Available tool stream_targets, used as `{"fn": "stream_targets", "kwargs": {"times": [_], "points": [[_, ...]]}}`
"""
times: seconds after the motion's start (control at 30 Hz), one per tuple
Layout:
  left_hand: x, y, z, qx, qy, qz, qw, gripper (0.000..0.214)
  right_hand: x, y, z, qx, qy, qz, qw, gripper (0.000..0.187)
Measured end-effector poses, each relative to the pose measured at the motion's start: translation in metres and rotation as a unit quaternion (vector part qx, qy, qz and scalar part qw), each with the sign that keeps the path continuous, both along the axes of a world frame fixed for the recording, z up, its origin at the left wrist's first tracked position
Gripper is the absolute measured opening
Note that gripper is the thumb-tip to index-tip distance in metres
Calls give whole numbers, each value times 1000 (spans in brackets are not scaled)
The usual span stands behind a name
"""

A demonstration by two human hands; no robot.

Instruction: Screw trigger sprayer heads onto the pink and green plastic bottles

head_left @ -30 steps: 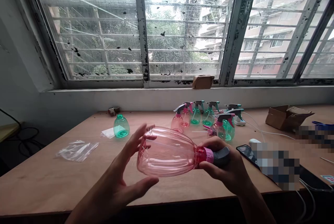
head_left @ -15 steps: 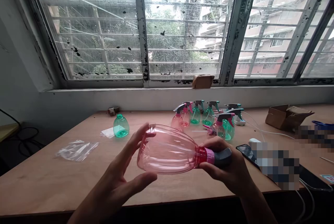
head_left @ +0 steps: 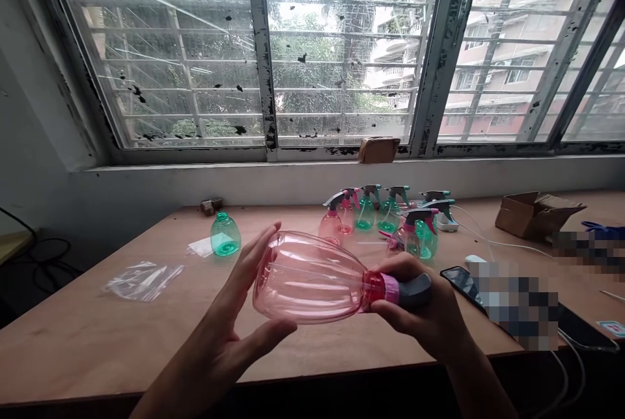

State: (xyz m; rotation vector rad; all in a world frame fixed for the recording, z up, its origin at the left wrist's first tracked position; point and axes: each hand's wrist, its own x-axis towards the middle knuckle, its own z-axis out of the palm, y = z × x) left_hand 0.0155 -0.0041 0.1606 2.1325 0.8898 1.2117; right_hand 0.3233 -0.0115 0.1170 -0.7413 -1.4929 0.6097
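Note:
A see-through pink spray bottle (head_left: 312, 279) lies sideways in the air above the table, its base to the left. My right hand (head_left: 427, 315) is closed around its neck and dark grey spray head (head_left: 415, 292), with the pink collar showing between thumb and fingers. Cupped about the base end is my left hand (head_left: 227, 321), thumb along the lower edge and fingers along the far side. Part of the trigger is hidden by my right hand. To the left stands a green bottle (head_left: 225, 237) without a spray head.
Several pink and green spray bottles (head_left: 389, 214) stand grouped toward the back. A clear plastic bag (head_left: 144, 281) lies at left. On the right are an open cardboard box (head_left: 525, 217), a phone (head_left: 461, 282), cables and blue-handled scissors (head_left: 603, 230). The table's front edge runs below my hands.
The pink bottle has turned slightly, its base tilting a little more toward the upper left. My left-hand fingers have straightened along the base; the right hand keeps its hold.

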Motion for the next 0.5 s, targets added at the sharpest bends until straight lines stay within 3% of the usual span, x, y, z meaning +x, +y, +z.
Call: {"fn": "stream_targets", "kwargs": {"times": [0.17, 0.37, 0.5], "points": [[-5, -2, -2, 20, 8, 4, 1000, 89, 1, 0, 2, -3, -13, -7, 1000, 29], [9, -5, 2, -8, -92, 1, 996, 71, -2, 0, 1, 0, -23, -4, 1000, 31], [16, -5, 1, 7, -109, -11, 994, 67, -3, 0, 3, -1, -7, -14, 1000, 35]]}}
